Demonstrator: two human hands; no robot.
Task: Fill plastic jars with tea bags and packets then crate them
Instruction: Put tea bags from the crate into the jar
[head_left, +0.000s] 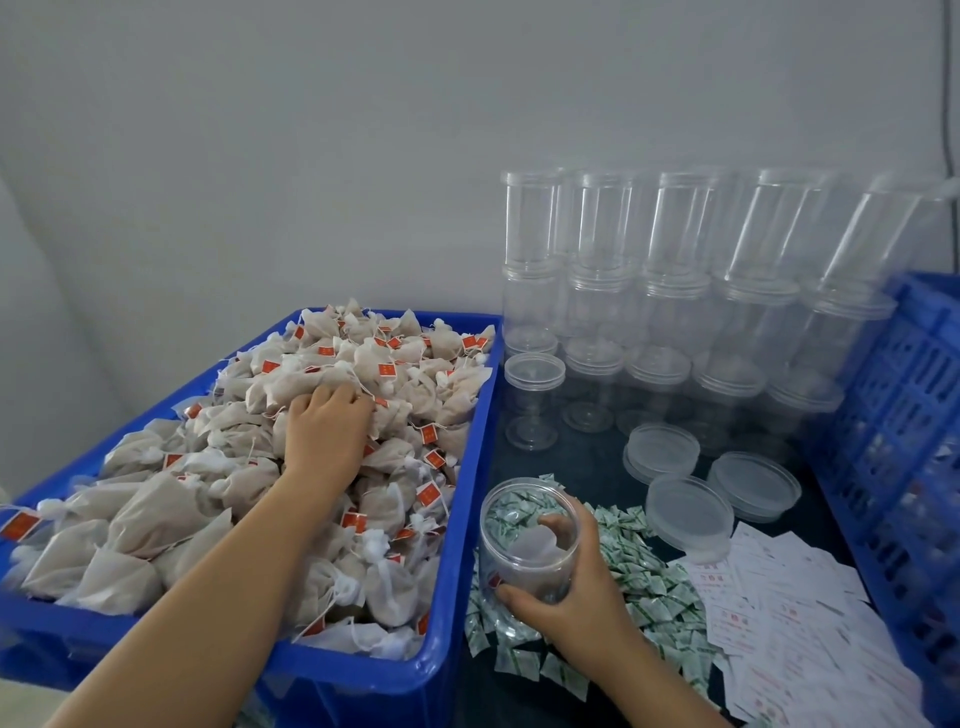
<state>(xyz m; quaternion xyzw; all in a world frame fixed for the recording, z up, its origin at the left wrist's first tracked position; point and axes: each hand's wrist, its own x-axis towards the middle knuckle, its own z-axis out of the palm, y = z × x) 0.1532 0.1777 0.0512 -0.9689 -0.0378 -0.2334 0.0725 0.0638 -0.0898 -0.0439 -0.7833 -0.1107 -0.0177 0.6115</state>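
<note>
Right now the left hand (326, 431) lies palm-down on the heap of tea bags (249, 467) in the blue bin (467, 519), its fingers (358, 402) curled into the pile near the far middle; whether they have already closed on a bag is hidden by the hand itself, so I cannot tell. The right hand (576, 587) grips an open jar (530, 545), thumb across the near wall and fingers wrapped behind it. That jar stands upright, mouth up, on the dark bench (587, 467) among small green-printed packets (654, 597), just beside the bin's right wall, and seems to hold a few bags low down.

What matters next is the path from pile to jar: the jar sits to the right of the left hand and nearer the body, beyond the bin wall. A bag lifted there would probably have to clear that rim and drop along the jar's vertical axis
</note>
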